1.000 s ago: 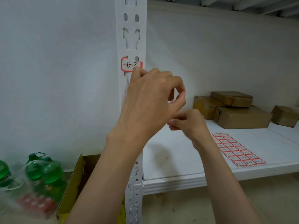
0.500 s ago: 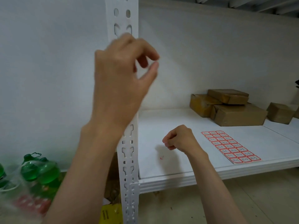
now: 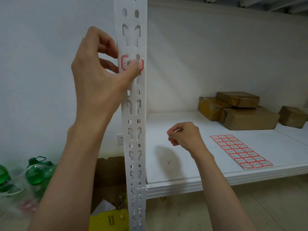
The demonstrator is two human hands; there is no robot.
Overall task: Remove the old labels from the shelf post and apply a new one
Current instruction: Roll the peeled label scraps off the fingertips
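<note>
**One label on the post, one scrap in hand**

One red-bordered label [image 3: 132, 63] sits on the white shelf post [image 3: 133, 114], the left hand [image 3: 100, 72] curled beside it, thumb pressing its face, probably to seat it. The right hand [image 3: 183, 135], over the shelf [image 3: 183, 172], pinches a small white scrap [image 3: 178, 130], likely peeled waste. The label sheet [image 3: 240, 151] lies within reach.

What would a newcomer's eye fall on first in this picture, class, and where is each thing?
First, the left hand pressing its thumb on the red-bordered white paper label on the white perforated metal shelf post. Next, the red-and-white sheet of labels lying on the white shelf board, right of the right hand.
</note>
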